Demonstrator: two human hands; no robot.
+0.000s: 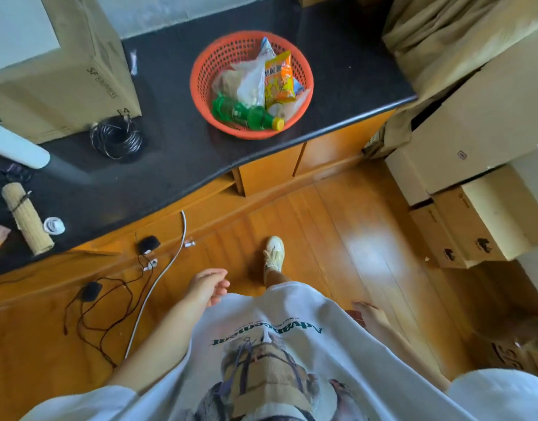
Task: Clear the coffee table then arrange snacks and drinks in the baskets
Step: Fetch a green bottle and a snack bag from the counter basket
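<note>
Both hands hold nothing. The left hand (208,285) hangs in front of the white T-shirt (292,344) with its fingers loose and a little bent. The right hand (369,312) hangs low by the person's side, and only part of it shows, with the fingers looking straight and loose. One foot in a white sneaker (273,253) stands on the wooden floor (337,238). On the floor to the left lie black cables (100,311) and a white cable (161,278). Stacked cardboard boxes (474,183) stand on the right. Farther away is a black countertop (176,153) over wooden cabinets. On its left end lie a rolled bamboo mat (27,218) and a small white round thing (54,225). Farther back sit a coil of black cable (117,138) and a big cardboard box (70,71). The orange basket (200,95) stands on the counter near its right end. In it lie a green bottle (246,113) with a yellow cap, an orange and yellow snack bag (279,79), and a clear plastic bag (251,83). The bottle lies on its side at the near edge of the basket, and the snack bag leans just behind it.
</note>
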